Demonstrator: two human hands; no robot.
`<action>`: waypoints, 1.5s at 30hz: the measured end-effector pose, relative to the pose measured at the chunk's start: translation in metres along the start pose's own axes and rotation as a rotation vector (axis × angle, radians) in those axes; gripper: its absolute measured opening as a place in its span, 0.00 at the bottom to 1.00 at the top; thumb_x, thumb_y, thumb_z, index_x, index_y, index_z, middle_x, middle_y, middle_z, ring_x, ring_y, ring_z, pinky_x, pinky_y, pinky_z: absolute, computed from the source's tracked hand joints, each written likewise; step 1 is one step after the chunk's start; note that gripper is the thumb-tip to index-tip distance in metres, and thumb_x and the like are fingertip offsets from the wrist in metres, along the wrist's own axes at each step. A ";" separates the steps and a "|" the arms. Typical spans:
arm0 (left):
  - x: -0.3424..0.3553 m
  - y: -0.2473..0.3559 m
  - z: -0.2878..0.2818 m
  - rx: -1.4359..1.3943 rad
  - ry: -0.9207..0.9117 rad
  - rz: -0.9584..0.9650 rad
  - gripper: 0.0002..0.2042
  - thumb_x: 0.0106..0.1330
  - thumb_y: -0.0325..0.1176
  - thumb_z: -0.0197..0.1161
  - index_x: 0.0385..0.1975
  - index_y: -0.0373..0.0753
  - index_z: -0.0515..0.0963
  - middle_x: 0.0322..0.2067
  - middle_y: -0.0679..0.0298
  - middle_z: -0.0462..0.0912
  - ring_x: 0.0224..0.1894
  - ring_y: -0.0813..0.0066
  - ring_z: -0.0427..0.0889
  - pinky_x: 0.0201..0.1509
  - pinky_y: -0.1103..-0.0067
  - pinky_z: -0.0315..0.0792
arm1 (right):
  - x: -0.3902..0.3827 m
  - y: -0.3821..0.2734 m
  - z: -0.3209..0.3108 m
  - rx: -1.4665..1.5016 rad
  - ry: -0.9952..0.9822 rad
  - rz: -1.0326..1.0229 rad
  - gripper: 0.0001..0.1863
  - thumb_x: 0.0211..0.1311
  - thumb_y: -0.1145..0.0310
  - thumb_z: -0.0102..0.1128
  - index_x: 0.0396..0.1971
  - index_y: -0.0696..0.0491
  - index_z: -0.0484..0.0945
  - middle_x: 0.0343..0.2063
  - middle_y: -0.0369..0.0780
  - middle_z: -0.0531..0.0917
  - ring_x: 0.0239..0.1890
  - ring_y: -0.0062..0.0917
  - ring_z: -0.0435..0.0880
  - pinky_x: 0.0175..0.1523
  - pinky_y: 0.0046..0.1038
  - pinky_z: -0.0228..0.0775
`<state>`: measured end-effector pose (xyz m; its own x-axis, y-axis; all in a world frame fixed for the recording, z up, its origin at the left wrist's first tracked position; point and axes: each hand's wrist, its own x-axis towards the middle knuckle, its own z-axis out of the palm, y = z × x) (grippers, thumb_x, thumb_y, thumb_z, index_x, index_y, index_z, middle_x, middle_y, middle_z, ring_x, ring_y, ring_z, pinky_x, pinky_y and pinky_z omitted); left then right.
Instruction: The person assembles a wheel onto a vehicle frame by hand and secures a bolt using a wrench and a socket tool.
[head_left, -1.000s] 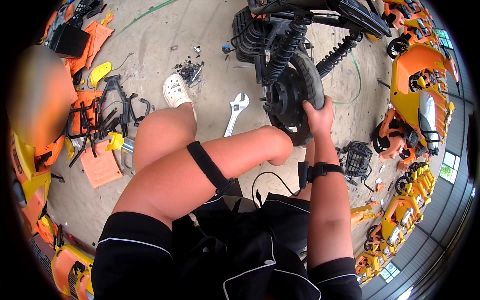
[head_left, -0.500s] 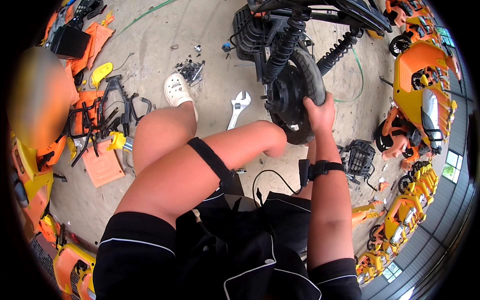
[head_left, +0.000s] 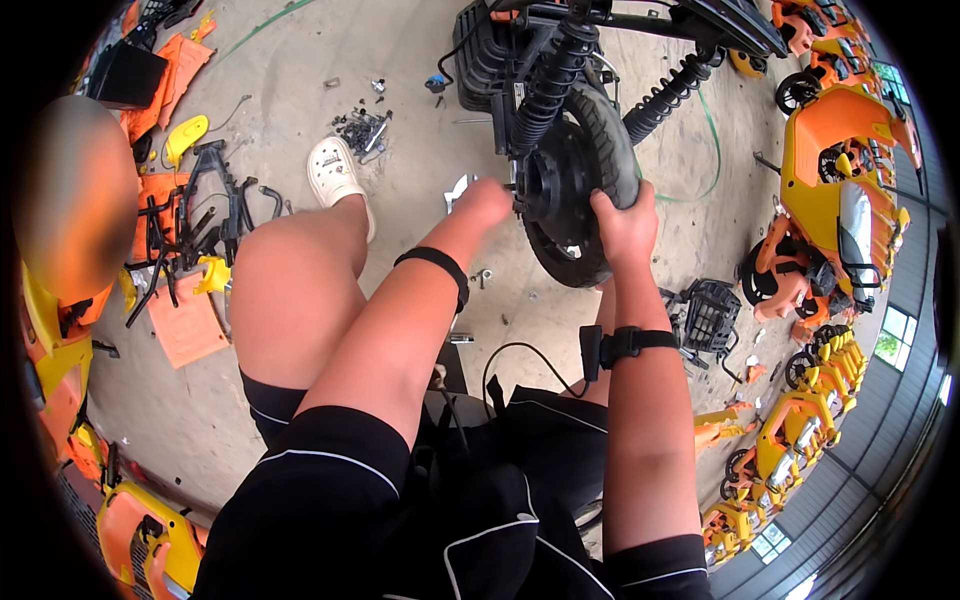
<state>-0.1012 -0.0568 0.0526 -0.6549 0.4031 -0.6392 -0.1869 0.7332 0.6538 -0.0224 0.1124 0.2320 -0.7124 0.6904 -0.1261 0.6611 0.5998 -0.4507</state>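
Observation:
A black hub wheel [head_left: 570, 180] with a rubber tyre stands in the rear frame of a scooter, between two coil-spring shock absorbers [head_left: 560, 85]. My right hand [head_left: 630, 222] grips the tyre at its near right side, the thumb over the sidewall and the fingers round the tread. At the wheel's left side, my left hand [head_left: 488, 202] is at the axle end, slightly blurred, its fingers mostly hidden from view. Partly covered by that hand, an adjustable wrench [head_left: 456, 192] lies on the floor.
Loose bolts [head_left: 362, 130] lie in a pile by my light clog [head_left: 335, 172]. To the left are a black metal frame [head_left: 205, 205] and orange panels [head_left: 188, 325]. A black basket-like part [head_left: 708, 318] lies at right, before yellow-orange scooters [head_left: 825, 190].
My left hand has swung left and up from the wheel's near edge to the axle end, now covering much of the wrench. The right hand keeps its hold on the tyre.

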 end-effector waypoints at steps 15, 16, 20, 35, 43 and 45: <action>0.032 -0.018 0.039 -0.797 0.172 -0.009 0.18 0.74 0.41 0.60 0.54 0.32 0.81 0.50 0.58 0.86 0.53 0.66 0.82 0.59 0.72 0.72 | 0.013 -0.011 0.006 -0.023 -0.012 -0.040 0.38 0.45 0.49 0.71 0.54 0.59 0.75 0.44 0.55 0.86 0.49 0.50 0.84 0.55 0.42 0.74; 0.032 -0.015 0.042 -0.810 0.151 -0.022 0.18 0.75 0.40 0.59 0.55 0.33 0.80 0.50 0.59 0.86 0.53 0.68 0.82 0.59 0.72 0.72 | 0.013 -0.009 0.004 -0.031 -0.011 -0.032 0.38 0.45 0.49 0.71 0.54 0.59 0.75 0.43 0.55 0.85 0.49 0.50 0.84 0.55 0.42 0.74; 0.020 -0.001 0.032 -0.862 0.101 -0.039 0.18 0.75 0.38 0.60 0.58 0.34 0.80 0.51 0.59 0.86 0.54 0.71 0.81 0.61 0.75 0.71 | 0.010 -0.001 0.002 -0.013 0.002 -0.038 0.37 0.46 0.50 0.71 0.53 0.59 0.75 0.42 0.55 0.85 0.48 0.50 0.84 0.55 0.41 0.74; 0.004 -0.005 0.038 -1.164 0.072 -0.036 0.21 0.74 0.34 0.62 0.65 0.43 0.75 0.55 0.65 0.83 0.55 0.73 0.80 0.60 0.74 0.72 | 0.013 -0.009 0.003 -0.035 -0.009 -0.007 0.37 0.46 0.49 0.71 0.54 0.58 0.75 0.44 0.54 0.86 0.48 0.48 0.85 0.55 0.41 0.74; -0.009 -0.003 0.030 -1.237 -0.022 -0.097 0.21 0.74 0.29 0.61 0.66 0.44 0.74 0.52 0.66 0.84 0.52 0.76 0.82 0.57 0.77 0.75 | 0.015 -0.008 0.004 -0.049 0.005 -0.044 0.37 0.46 0.50 0.72 0.53 0.58 0.76 0.43 0.53 0.86 0.48 0.46 0.85 0.55 0.40 0.74; -0.006 -0.005 0.033 -1.232 -0.009 -0.067 0.21 0.73 0.27 0.61 0.65 0.43 0.75 0.52 0.65 0.84 0.51 0.77 0.83 0.56 0.78 0.75 | 0.015 -0.005 0.005 -0.041 0.004 -0.045 0.36 0.46 0.50 0.72 0.52 0.58 0.77 0.43 0.53 0.86 0.48 0.46 0.85 0.55 0.39 0.74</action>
<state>-0.0719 -0.0451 0.0394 -0.6133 0.3918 -0.6859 -0.7884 -0.2508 0.5617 -0.0377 0.1178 0.2283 -0.7409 0.6638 -0.1023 0.6372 0.6465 -0.4196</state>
